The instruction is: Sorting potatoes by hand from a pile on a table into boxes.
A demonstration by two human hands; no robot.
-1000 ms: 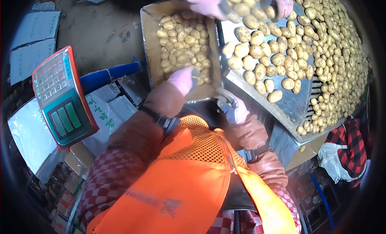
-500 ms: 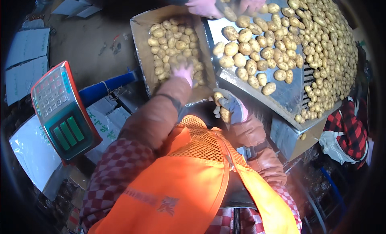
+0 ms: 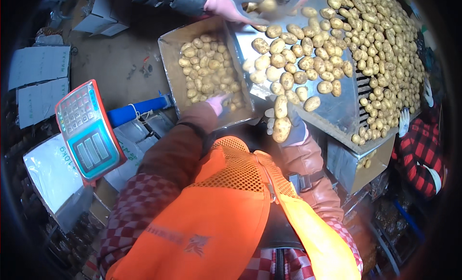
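My left hand [image 3: 217, 104], in a pink and grey glove, reaches over the near wall of an open cardboard box [image 3: 168, 53]. It is at the small potatoes [image 3: 204, 63] lying in that box; its fingers are blurred, so their grip does not show. Beside the box's near right corner, my gloved right hand [image 3: 297, 128] is closed round two potatoes, an upper one [image 3: 280, 107] and a lower one [image 3: 281, 130]. Right of the box, larger loose potatoes [image 3: 306, 63] are spread on a metal sorting table [image 3: 337, 106].
A red-rimmed scale display [image 3: 90, 130] on a blue post [image 3: 139, 109] stands at left, near white cartons [image 3: 53, 159]. A co-worker's gloved hand [image 3: 231, 5] is over the table's far end. Another person's white glove [image 3: 404, 122] is at the right edge, above a lower carton [image 3: 358, 171].
The view has shifted slightly. My right hand has turned, bringing its two potatoes into fuller view. My left hand stays in the box. White gloves have appeared at the right edge.
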